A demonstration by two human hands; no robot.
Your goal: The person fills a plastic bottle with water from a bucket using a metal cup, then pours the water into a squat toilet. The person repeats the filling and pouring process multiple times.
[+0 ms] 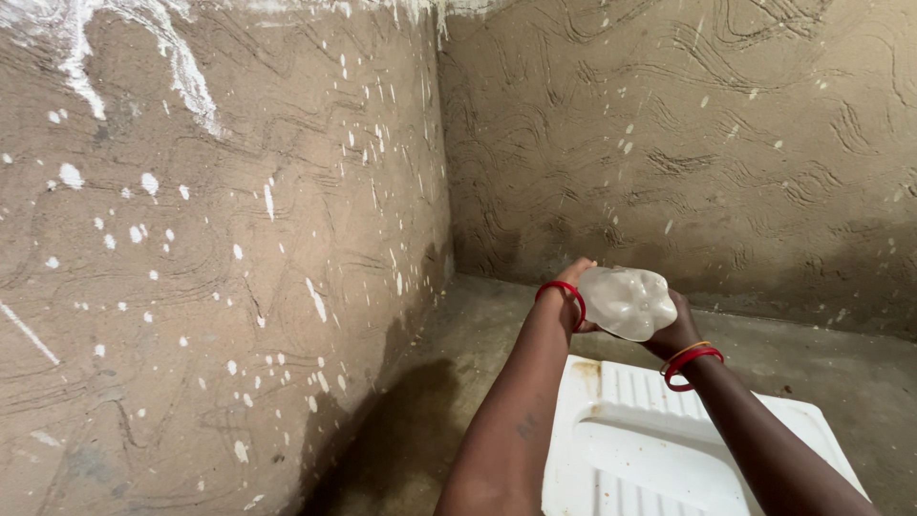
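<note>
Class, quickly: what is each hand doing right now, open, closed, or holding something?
Left hand: closed on the clear plastic bottle, gripping its side.
Right hand: closed on the same bottle, held above the white squat toilet pan.

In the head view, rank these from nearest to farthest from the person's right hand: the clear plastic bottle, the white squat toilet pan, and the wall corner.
1. Clear plastic bottle: held in the right hand, with the left hand on its other side.
2. White squat toilet pan: on the floor directly below the hands.
3. Wall corner: up and to the left, beyond the hands.
</note>
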